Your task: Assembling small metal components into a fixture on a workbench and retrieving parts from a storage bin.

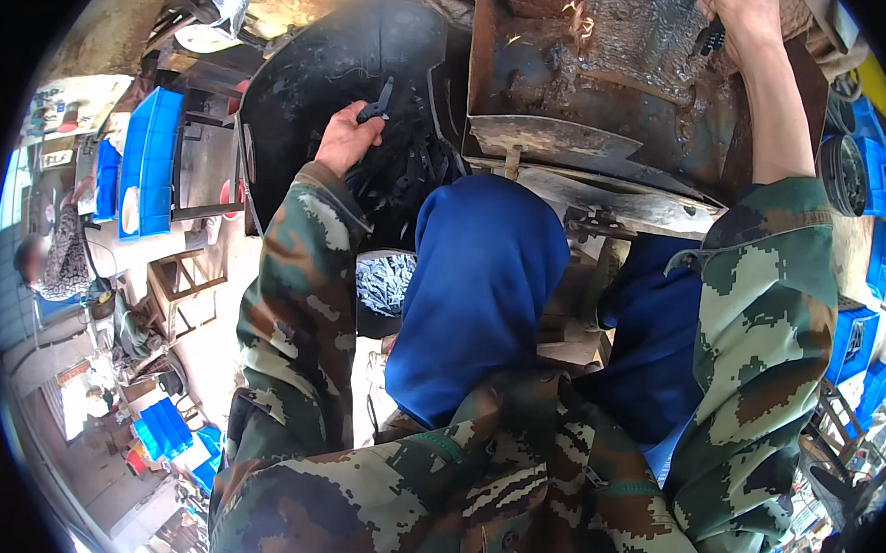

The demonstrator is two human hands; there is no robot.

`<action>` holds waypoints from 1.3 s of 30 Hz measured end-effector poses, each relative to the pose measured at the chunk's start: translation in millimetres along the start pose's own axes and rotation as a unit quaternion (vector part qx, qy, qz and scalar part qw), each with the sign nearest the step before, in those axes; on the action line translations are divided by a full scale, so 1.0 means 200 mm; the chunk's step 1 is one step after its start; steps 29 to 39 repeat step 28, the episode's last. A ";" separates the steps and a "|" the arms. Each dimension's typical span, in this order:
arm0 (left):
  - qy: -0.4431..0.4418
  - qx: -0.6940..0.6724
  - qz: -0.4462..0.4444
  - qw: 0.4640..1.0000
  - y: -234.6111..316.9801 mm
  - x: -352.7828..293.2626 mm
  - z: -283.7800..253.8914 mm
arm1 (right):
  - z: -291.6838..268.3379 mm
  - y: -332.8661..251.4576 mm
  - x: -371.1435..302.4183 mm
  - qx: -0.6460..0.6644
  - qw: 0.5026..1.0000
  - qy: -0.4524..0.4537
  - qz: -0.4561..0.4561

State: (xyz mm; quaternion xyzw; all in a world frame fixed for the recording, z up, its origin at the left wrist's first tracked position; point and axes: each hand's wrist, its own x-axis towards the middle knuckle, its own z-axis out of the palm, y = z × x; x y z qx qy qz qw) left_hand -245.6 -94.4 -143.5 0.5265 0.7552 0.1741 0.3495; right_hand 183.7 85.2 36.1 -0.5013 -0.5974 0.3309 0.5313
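Note:
My left hand (348,136) is closed around a dark, flat metal part (379,105) with a narrow pointed end, which looks like a plier half. It is held over a black bin (298,89) in which many similar dark metal pieces (409,165) lie heaped. At the upper right, my right hand (745,14) is partly cut off by the picture's edge. Its fingers are bent at a small dark ridged piece (714,38) above a rusty, wet-looking metal tray (555,140); the grip is partly hidden.
A container of light grey metal pieces (385,281) stands beside my left knee. Blue plastic bins (150,163) and a wooden stool (184,288) are on the left. More blue bins (852,343) stand on the right. Another person (63,257) sits at the far left.

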 end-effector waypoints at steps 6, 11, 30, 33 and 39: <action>-0.037 -0.323 -0.038 0.945 0.26 -0.23 -0.05 | 0.01 -0.04 -0.01 -0.011 1.000 0.015 0.009; -0.040 -0.437 0.014 0.898 0.42 -0.32 -0.05 | 0.01 -0.02 0.00 -0.017 1.000 0.010 0.004; -0.050 -0.407 0.275 0.869 1.25 -0.36 -0.05 | 0.01 0.08 0.07 -0.006 0.999 0.010 -0.040; -0.050 -0.407 0.275 0.869 1.25 -0.36 -0.05 | 0.01 0.08 0.07 -0.006 0.999 0.010 -0.040; -0.050 -0.407 0.275 0.869 1.25 -0.36 -0.05 | 0.01 0.08 0.07 -0.006 0.999 0.010 -0.040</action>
